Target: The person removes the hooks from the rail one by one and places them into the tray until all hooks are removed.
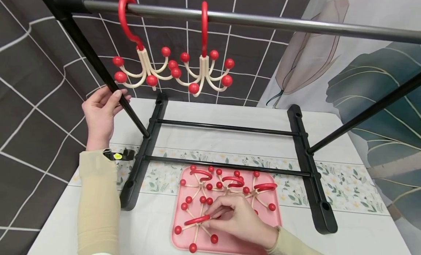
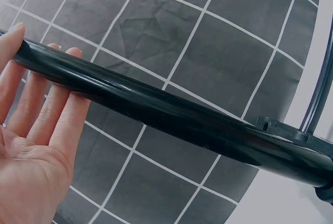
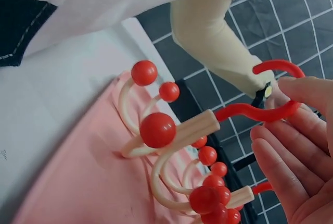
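Note:
My left hand [image 1: 101, 114] holds the black slanted post [image 1: 135, 116] of a rack, fingers behind it and thumb in front. In the left wrist view the thumb and fingertips meet the post [image 2: 156, 104]. My right hand [image 1: 240, 220] pinches the red hook of a cream multi-arm hanger [image 1: 197, 220] with red ball tips, over the near left of a pink tray [image 1: 179, 243]. In the right wrist view the red hook [image 3: 260, 112] lies between thumb and fingers. Several similar hangers, one with its red hook [image 1: 265, 186] at the right, lie behind it in the tray.
Two such hangers, a left one [image 1: 144, 64] and a right one [image 1: 204, 68], hang from the metal top bar [image 1: 263, 22]. Black feet, including the right foot [image 1: 312, 189], and two lower crossbars stand on the white table. A dark gridded cloth [image 1: 33, 138] backs the left side.

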`<control>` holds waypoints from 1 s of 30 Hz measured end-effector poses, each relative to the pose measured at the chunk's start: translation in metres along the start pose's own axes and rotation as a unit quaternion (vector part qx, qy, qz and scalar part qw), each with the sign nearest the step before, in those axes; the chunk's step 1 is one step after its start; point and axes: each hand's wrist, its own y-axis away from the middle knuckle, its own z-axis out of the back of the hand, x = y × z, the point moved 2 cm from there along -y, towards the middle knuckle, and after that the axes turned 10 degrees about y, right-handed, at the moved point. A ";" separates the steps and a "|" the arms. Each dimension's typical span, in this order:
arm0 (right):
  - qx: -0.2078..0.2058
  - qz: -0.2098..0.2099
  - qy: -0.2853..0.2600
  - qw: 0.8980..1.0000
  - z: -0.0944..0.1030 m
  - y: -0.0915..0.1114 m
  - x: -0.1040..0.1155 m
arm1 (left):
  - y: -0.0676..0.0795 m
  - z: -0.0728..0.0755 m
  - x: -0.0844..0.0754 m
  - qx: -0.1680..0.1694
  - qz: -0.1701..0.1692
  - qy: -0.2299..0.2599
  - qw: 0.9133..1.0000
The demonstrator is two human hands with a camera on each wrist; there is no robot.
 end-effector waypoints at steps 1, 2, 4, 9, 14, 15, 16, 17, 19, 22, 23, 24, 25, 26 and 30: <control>0.001 0.000 0.003 1.000 0.001 0.000 0.000 | 0.000 0.000 0.000 0.000 0.000 0.001 1.000; 0.001 -0.001 0.007 1.000 0.002 0.000 0.001 | 0.000 0.000 0.000 0.000 0.000 0.002 1.000; 0.002 0.001 0.014 1.000 0.004 0.000 0.001 | -0.001 0.000 0.000 0.000 -0.002 0.001 1.000; -0.004 0.005 0.045 0.999 0.010 -0.002 0.009 | -0.001 0.000 0.000 0.002 -0.004 -0.007 1.000; -0.039 0.083 0.113 0.989 0.031 -0.013 0.037 | 0.000 0.000 0.000 0.003 -0.008 -0.012 1.000; -0.049 0.110 0.124 0.985 0.037 -0.017 0.044 | 0.000 0.000 0.001 0.004 -0.009 -0.014 1.000; -0.058 0.130 0.133 0.981 0.043 -0.021 0.052 | 0.000 0.000 0.001 0.004 -0.009 -0.015 1.000; -0.068 0.148 0.143 0.976 0.050 -0.025 0.060 | 0.000 0.000 0.001 0.004 -0.009 -0.016 1.000; -0.091 0.180 0.165 0.965 0.064 -0.034 0.077 | 0.000 0.000 0.001 0.005 -0.008 -0.017 1.000; -0.121 0.219 0.176 0.952 0.086 -0.049 0.102 | -0.001 -0.001 0.001 0.005 -0.006 -0.018 1.000; -0.133 0.226 0.172 0.949 0.092 -0.054 0.111 | -0.001 -0.001 0.001 0.005 -0.005 -0.020 1.000; -0.147 0.236 0.168 0.946 0.098 -0.059 0.118 | -0.001 -0.001 0.001 0.004 -0.005 -0.020 1.000; -0.164 0.243 0.161 0.943 0.104 -0.065 0.125 | -0.001 -0.001 0.001 0.004 -0.004 -0.020 1.000; -0.180 0.252 0.151 0.939 0.110 -0.070 0.131 | -0.001 -0.002 0.001 0.005 -0.004 -0.021 1.000; -0.248 0.245 0.128 0.929 0.127 -0.091 0.152 | -0.002 -0.002 0.001 0.005 -0.003 -0.022 1.000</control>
